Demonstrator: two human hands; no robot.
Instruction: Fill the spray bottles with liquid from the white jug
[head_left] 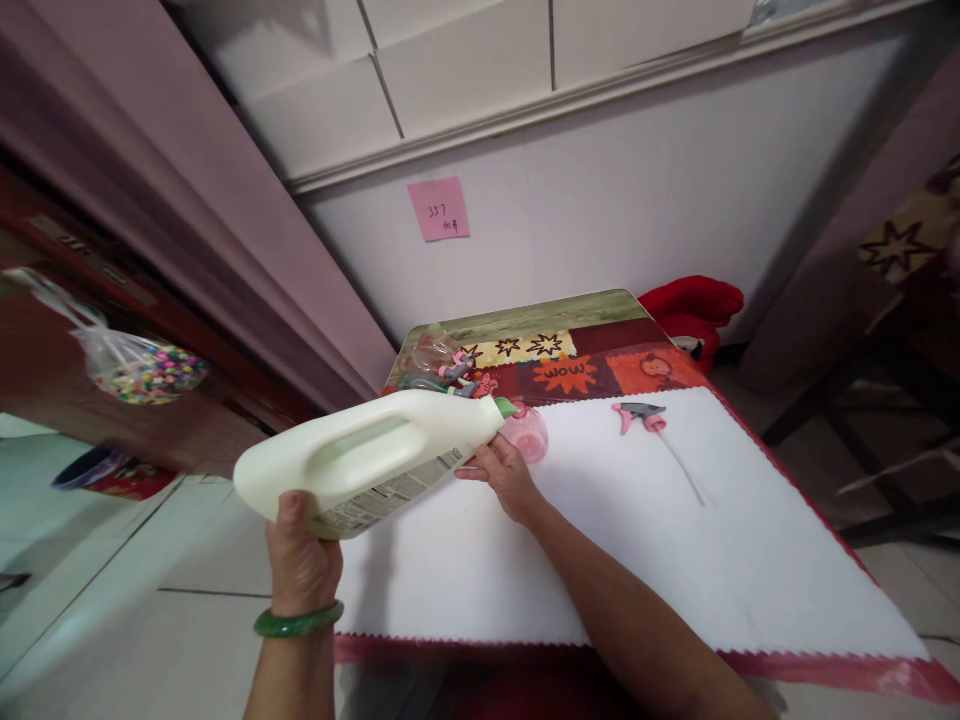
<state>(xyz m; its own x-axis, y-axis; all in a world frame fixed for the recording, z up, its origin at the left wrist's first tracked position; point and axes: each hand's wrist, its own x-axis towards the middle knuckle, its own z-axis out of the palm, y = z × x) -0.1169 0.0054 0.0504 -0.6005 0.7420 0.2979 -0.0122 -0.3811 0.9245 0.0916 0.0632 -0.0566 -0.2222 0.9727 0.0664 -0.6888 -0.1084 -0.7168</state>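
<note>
A large cream-white detergent jug (427,425) with a green spout lies nearly level in the air, its spout end to the right. My left hand (300,555) is closed around its base, the thumb on the near side. At the neck, my right hand (506,475) grips from below and beside it. Just past the spout is a clear pink bottle (532,435), partly hidden by the jug and my right hand. Whether liquid flows is not visible. On the white sheet, a grey and pink spray trigger head (643,415) lies with its thin tube.
Behind the jug, other clear spray bottles (442,362) stand at the table's back left. A white sheet (637,560) covers much of the patterned table. A bag of colourful beads (150,368) hangs at left. A pink note (439,210) is on the wall.
</note>
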